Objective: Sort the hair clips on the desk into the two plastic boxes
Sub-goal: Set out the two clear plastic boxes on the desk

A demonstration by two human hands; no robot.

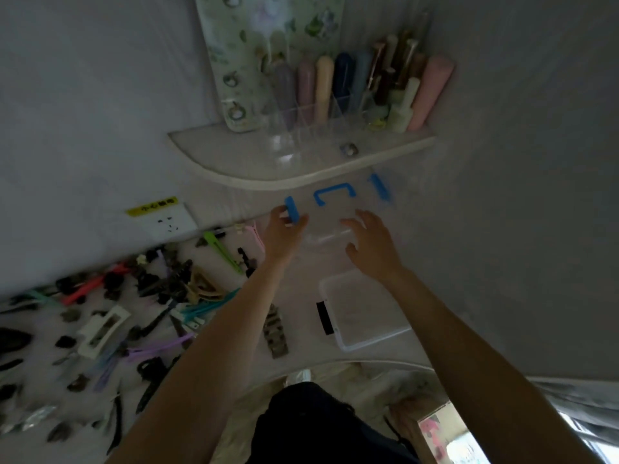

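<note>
The clear box with the blue handle (335, 209) stands at the back of the bench (301, 272), under the edge of the corner shelf (301, 162), and both hands are at it. Its long axis runs left to right across the view, a blue latch (292, 211) at the left end and another (381, 187) at the right. The left hand (283, 232) is at the left end, fingers curled about that latch; it looks to be grasping the box there, though blur hides the exact contact. The right hand (368, 239) has its fingers spread and relaxed over the front of the lid, near the middle, touching or just above it; I cannot tell which. Its far latch lies beyond and to the right of this hand, so the right hand would have to go farther to reach it.

The second box (363, 309), shallow, with a black latch on its left side, sits nearer the person, just below the right forearm.

The hair clips (134, 313) lie scattered well to the left of both boxes, so the left hand is the nearer one to them. A green clip (222, 251) and a patterned claw clip (275, 331) lie closest to the boxes. No clip can be seen in either box, so sorting seems not yet begun.
</note>
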